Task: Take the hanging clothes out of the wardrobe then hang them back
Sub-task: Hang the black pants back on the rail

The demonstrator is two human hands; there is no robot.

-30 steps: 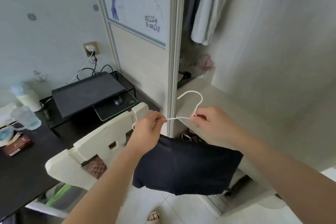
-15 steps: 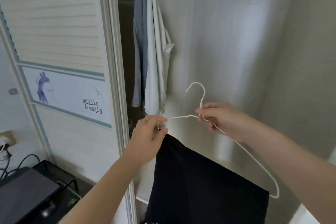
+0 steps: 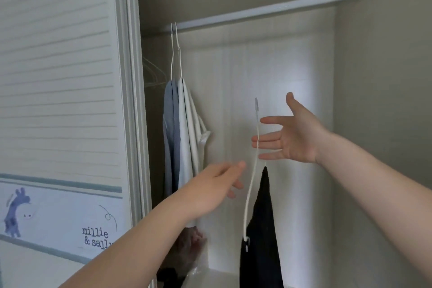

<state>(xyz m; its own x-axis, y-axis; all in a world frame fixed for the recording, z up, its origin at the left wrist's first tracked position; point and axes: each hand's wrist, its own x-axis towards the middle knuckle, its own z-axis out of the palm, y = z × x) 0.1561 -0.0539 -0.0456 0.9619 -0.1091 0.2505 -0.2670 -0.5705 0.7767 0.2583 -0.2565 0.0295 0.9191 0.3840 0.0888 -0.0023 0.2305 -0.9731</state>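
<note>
Head view: the right hand (image 3: 297,138) is spread wide, its straight fingertips at the white wire hanger (image 3: 257,130) (seen edge-on), gripping nothing. A black garment (image 3: 259,229) hangs from the hanger, well below the wardrobe rail (image 3: 268,10). The left hand (image 3: 215,184), fingers loose and empty, hovers just beside.

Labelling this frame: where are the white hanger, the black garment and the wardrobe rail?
white hanger (image 3: 257,129): head view, upper wire.
black garment (image 3: 259,229): head view, mid cloth.
wardrobe rail (image 3: 268,10): head view, mid bar.

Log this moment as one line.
left hand open, free | right hand open, fingertips at white hanger | dark garment on hanger | hanger not on rail
</note>
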